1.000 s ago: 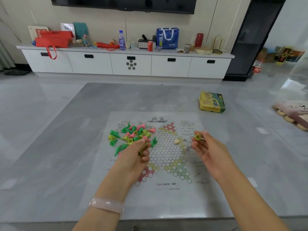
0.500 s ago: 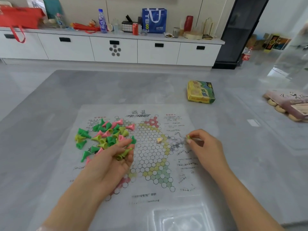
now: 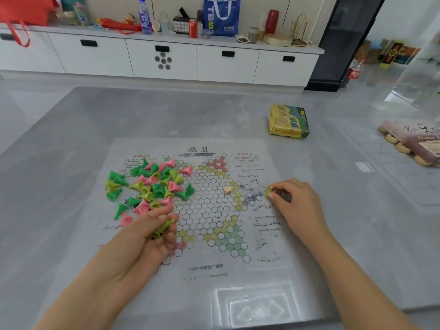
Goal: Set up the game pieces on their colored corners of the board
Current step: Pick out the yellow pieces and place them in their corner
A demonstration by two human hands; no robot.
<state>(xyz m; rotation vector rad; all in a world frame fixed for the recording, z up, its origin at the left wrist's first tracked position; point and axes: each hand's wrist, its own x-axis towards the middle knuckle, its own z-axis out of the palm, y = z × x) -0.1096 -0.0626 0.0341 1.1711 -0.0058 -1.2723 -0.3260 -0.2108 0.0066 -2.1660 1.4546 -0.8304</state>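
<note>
While our left hand (image 3: pixel 145 236) rests cupped over the board's (image 3: pixel 209 210) near-left corner, its curled fingers hold a few yellow-green pieces (image 3: pixel 164 227); how many we cannot tell, since the fingers cover most of them. Our right hand (image 3: pixel 295 201) sits on the right edge of the board, thumb and forefinger pinching one yellow-green piece (image 3: pixel 269 192) at the board's right point. A heap of loose pieces (image 3: pixel 150 184), green, pink and yellow-green, lies tumbled over the board's left side, hiding that corner. One small pale cube (image 3: pixel 228 190) sits near the board's centre. Beyond the board, to the right, lies a yellow box (image 3: pixel 288 121). Print on the board is too faint to read.
</note>
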